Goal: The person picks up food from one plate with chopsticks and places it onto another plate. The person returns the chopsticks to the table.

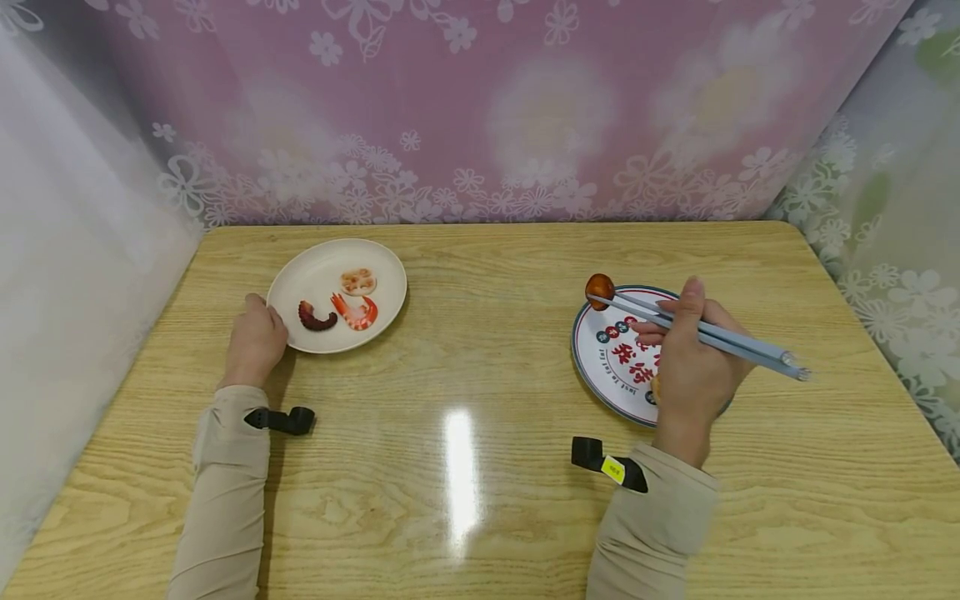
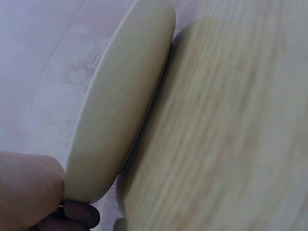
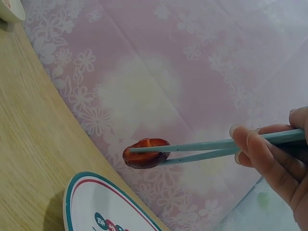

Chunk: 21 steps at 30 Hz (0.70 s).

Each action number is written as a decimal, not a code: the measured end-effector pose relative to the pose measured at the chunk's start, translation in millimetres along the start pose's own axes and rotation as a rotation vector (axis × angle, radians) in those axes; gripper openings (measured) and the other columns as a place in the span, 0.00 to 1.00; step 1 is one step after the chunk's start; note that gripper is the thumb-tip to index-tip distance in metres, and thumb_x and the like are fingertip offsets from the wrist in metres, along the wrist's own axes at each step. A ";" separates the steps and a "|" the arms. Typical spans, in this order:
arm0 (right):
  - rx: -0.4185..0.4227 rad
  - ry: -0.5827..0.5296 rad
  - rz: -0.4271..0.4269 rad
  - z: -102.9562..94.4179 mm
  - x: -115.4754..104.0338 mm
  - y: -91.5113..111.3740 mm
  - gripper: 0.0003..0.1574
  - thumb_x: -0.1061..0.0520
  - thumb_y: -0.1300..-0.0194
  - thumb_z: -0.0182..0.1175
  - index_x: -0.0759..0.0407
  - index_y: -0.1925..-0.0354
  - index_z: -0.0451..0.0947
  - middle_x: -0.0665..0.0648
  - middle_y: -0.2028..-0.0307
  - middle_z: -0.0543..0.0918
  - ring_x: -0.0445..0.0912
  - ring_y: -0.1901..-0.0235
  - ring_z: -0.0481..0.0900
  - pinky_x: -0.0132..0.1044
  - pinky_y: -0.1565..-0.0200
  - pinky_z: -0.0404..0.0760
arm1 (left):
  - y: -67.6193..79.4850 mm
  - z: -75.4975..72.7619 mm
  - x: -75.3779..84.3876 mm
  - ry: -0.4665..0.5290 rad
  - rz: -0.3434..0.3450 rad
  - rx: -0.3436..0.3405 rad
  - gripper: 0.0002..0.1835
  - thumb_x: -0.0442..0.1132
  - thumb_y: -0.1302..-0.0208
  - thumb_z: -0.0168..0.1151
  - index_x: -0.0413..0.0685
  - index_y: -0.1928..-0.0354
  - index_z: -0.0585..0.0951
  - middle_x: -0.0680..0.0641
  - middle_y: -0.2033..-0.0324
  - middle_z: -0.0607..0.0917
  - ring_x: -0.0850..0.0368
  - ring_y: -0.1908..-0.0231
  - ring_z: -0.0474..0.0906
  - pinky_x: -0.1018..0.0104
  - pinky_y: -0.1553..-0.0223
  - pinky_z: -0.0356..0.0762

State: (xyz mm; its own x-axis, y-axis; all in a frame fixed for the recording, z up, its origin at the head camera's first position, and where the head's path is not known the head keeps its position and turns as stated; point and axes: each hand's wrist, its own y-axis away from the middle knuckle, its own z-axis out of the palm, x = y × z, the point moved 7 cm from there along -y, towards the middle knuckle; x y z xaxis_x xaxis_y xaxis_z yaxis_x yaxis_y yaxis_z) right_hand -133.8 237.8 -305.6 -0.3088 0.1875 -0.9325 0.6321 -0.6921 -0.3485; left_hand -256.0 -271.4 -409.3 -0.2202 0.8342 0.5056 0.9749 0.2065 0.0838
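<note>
My right hand (image 1: 693, 367) grips a pair of blue-grey chopsticks (image 1: 738, 342). Their tips pinch a glossy reddish-brown round piece of food (image 1: 599, 292), held over the far left rim of a white plate (image 1: 600, 379) with a blue-and-red edge and red printed characters. A tan bit on that plate is mostly hidden behind the hand. At the left, my left hand (image 1: 257, 340) holds the rim of a cream plate (image 2: 120, 91), with fingertips (image 2: 82, 214) under its edge. On the cream plate lie a shrimp (image 1: 356, 312), a dark red tentacle piece (image 1: 317, 317) and a pale orange round slice (image 1: 358, 282).
The wooden table (image 1: 480, 350) spans the space between both plates, with a bright light reflection near its front middle. Behind it hangs a pink flowered curtain (image 1: 480, 108); pale curtains flank both sides. Each sleeve carries a small black wrist camera (image 1: 587, 452).
</note>
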 end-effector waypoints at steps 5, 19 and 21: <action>-0.020 0.023 -0.043 6.9 -4.3 1.7 0.21 0.52 0.32 0.59 0.68 0.73 0.84 0.54 0.80 0.84 0.41 0.85 0.81 0.30 0.82 0.76 | 0.5 -0.9 0.8 0.000 0.008 0.007 0.19 0.37 0.26 0.29 0.23 0.47 0.60 0.19 0.62 0.75 0.31 0.64 0.75 0.43 0.67 0.72; -0.085 -0.016 -0.072 26.5 -8.1 9.9 0.22 0.53 0.32 0.60 0.71 0.73 0.84 0.57 0.81 0.84 0.42 0.86 0.81 0.32 0.82 0.77 | -0.5 -0.1 -0.5 -0.004 0.005 -0.001 0.20 0.37 0.26 0.29 0.24 0.47 0.59 0.19 0.62 0.75 0.33 0.65 0.75 0.45 0.69 0.72; -0.091 -0.006 -0.087 29.2 -9.9 11.1 0.23 0.53 0.32 0.60 0.72 0.73 0.84 0.58 0.81 0.84 0.42 0.86 0.81 0.31 0.82 0.77 | -0.8 0.2 -0.9 -0.002 0.003 -0.005 0.20 0.37 0.26 0.29 0.24 0.46 0.59 0.20 0.62 0.75 0.33 0.64 0.75 0.45 0.68 0.72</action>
State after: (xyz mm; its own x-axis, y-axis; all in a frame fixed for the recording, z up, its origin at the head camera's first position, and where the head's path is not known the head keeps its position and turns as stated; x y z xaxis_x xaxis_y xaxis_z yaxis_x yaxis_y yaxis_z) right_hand -144.5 207.9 -297.4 -0.3692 0.2398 -0.8979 0.6649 -0.6069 -0.4355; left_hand -256.5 -272.3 -410.0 -0.2173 0.8357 0.5044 0.9757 0.2016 0.0863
